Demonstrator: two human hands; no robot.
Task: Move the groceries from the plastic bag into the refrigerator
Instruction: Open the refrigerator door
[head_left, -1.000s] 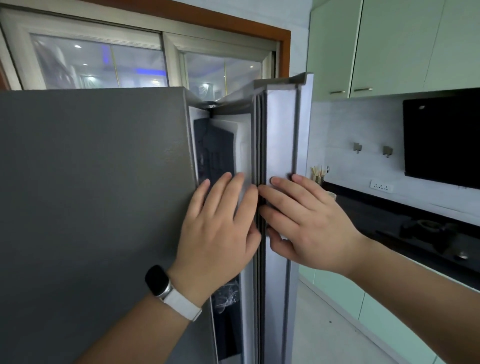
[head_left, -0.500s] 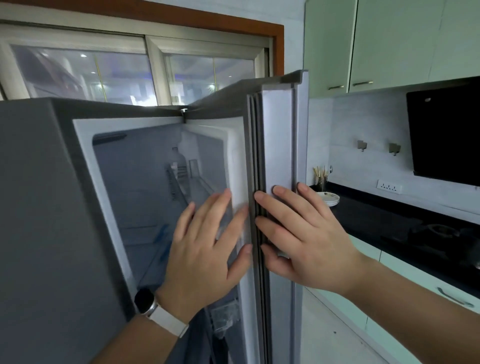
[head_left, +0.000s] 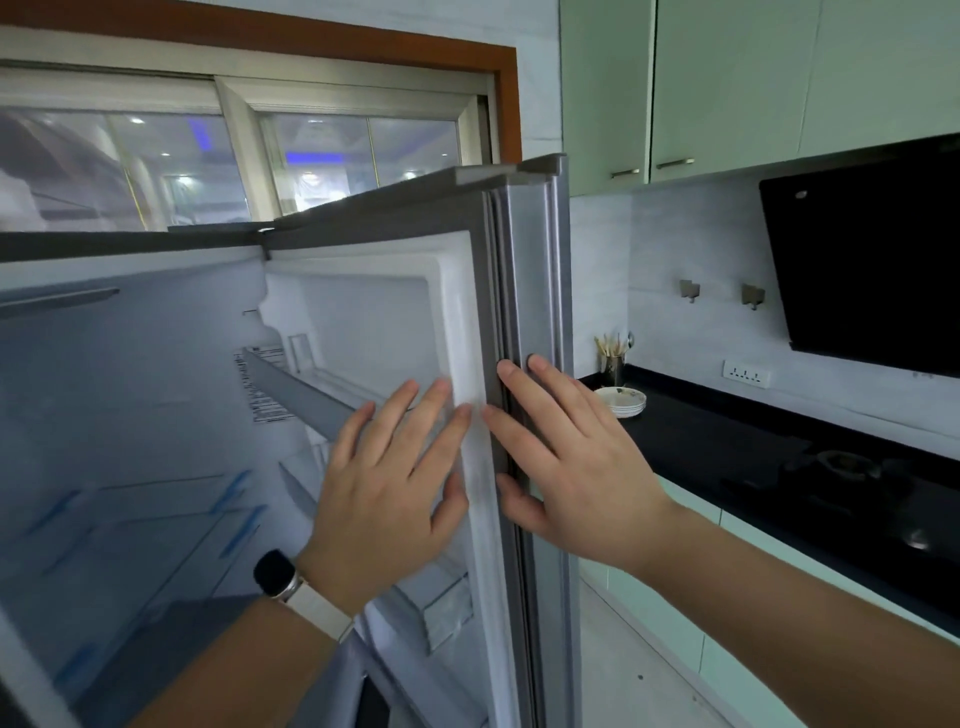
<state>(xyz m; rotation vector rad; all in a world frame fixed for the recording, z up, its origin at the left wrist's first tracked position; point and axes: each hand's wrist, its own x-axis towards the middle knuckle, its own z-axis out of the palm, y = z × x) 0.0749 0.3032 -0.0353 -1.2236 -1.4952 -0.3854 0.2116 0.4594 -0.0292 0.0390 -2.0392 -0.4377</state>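
At the free edge of the open refrigerator door (head_left: 530, 270), both hands are applied flat, one on each side. The left hand (head_left: 387, 499) is on the inner side: its fingers are straight and slightly spread, and the index fingertip reaches the white door gasket (head_left: 470, 338). It holds nothing. The right hand (head_left: 576, 467) is on the outer side: its fingers are straight and lie across the grey metal edge, with the thumb extended below them. It also holds nothing. The two hands are just beside each other, with the door edge between them. A smartwatch (head_left: 275, 574) with a dark face and a pale strap is on the left wrist.

The refrigerator (head_left: 130, 389) fills the left half of the view, with its compartment exposed. Clear shelves with blue strips on them are visible inside. A grey door rack (head_left: 301, 395) runs across the inner door face, behind the left fingers.

A window (head_left: 322, 156) with a brown frame is above and behind the appliance. Right of the door, pale green wall cabinets (head_left: 727, 78) hang above a black chimney hood (head_left: 872, 249). A black countertop (head_left: 727, 441) carries a stack of plates (head_left: 623, 401), a utensil holder (head_left: 613, 366) and a gas hob (head_left: 841, 467). A wall socket (head_left: 746, 373) is mounted on the backsplash.
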